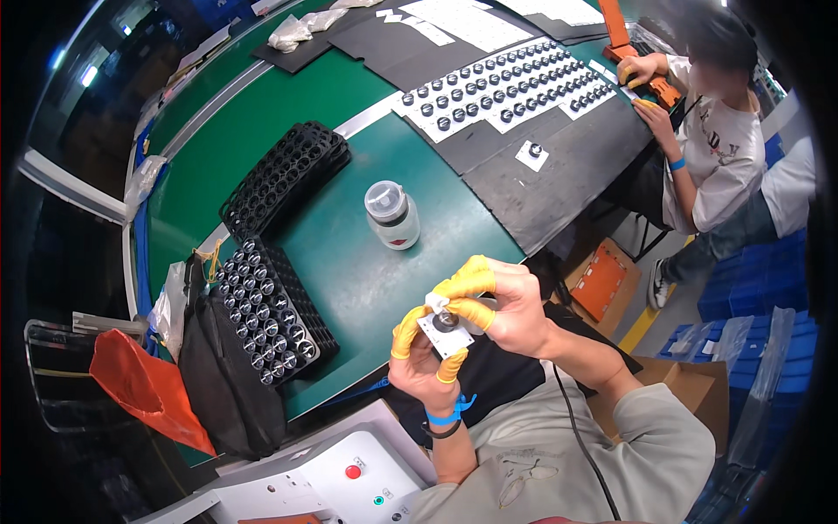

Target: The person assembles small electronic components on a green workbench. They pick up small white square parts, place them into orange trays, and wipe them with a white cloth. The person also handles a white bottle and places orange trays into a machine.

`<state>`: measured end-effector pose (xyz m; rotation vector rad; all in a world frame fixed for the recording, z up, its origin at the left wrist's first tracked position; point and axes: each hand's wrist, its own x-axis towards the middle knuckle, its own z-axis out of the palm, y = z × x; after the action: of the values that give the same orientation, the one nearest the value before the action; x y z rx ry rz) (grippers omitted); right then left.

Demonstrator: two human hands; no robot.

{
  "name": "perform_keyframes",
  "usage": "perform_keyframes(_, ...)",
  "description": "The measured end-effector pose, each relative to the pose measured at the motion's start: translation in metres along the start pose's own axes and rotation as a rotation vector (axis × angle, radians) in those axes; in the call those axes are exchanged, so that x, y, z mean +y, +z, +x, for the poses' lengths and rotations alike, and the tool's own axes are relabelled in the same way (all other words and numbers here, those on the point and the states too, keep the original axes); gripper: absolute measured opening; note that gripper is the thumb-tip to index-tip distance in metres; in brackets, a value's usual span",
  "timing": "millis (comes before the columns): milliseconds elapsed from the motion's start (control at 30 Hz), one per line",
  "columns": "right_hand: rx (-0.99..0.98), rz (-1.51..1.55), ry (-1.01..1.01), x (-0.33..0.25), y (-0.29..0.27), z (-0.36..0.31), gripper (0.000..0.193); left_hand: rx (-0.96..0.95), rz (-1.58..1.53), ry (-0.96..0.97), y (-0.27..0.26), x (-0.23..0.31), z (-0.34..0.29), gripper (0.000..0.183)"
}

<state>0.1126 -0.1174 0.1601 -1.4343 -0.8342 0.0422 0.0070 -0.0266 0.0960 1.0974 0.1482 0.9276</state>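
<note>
My left hand (pixel 422 371), in yellow finger cots with a blue band at the wrist, grips a small white square board (pixel 449 339) by its edges. On that board stands a dark round lens-like part (pixel 446 320). My right hand (pixel 511 307), also in yellow finger cots, pinches a small white wad (pixel 436 301), perhaps cloth or tissue, against the top of the dark part. The fingers partly cover both. Beyond my hands, a white bottle with a clear cap (pixel 393 217) stands on the green table (pixel 349 288).
A black tray of shiny round parts (pixel 271 314) lies left, with stacked empty black trays (pixel 286 179) behind. Rows of similar boards (pixel 502 83) and one single board (pixel 532 155) lie on black mats. A co-worker (pixel 720 131) works far right. A white machine with a red button (pixel 352 472) sits lower left.
</note>
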Motion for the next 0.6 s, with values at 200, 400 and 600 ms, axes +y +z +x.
perform_keyframes(200, 0.026, -0.262, -0.124, 0.002, -0.002, -0.001, 0.026, 0.032, -0.049, -0.149, 0.008, -0.005, -0.001, 0.074)
perform_keyframes(400, -0.044, -0.347, -0.271, 0.002, -0.001, -0.007, 0.03, 0.054, -0.071, -0.112, 0.009, -0.007, 0.002, 0.069)
perform_keyframes(600, 0.021, -0.566, -0.262, 0.024, -0.037, 0.007, 0.026, 0.006, 0.375, -0.135, 0.006, -0.005, 0.015, 0.058)
